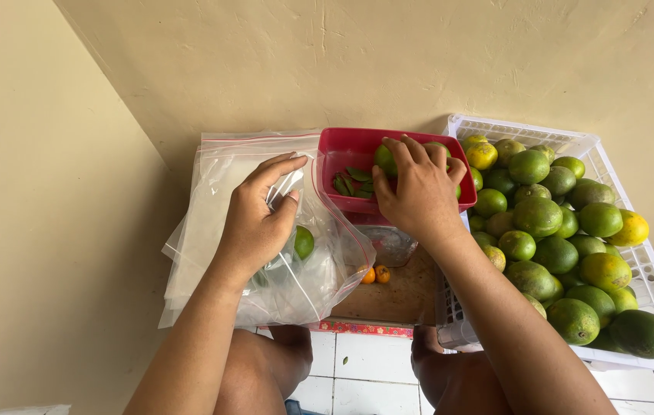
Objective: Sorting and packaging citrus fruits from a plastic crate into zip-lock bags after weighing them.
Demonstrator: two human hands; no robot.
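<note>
Against a cream wall, a wooden board (396, 296) lies over a tiled floor. The left hand (258, 219) pinches open a clear zip bag (296, 284) holding a green orange (304, 242). The right hand (419, 188) clasps another orange (384, 157) in the red tray (342, 150), beside a white crate (649, 284) of oranges.

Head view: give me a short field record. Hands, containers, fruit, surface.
left hand: holds open the mouth of a clear zip bag
bag contents: one green citrus fruit shows inside
right hand: in the red plastic tub, fingers on a green fruit
tub contents: green leaves
white crate: at right, heaped with green and yellow citrus
loose: two small orange fruits on the wooden board
floor: white tiles
</note>
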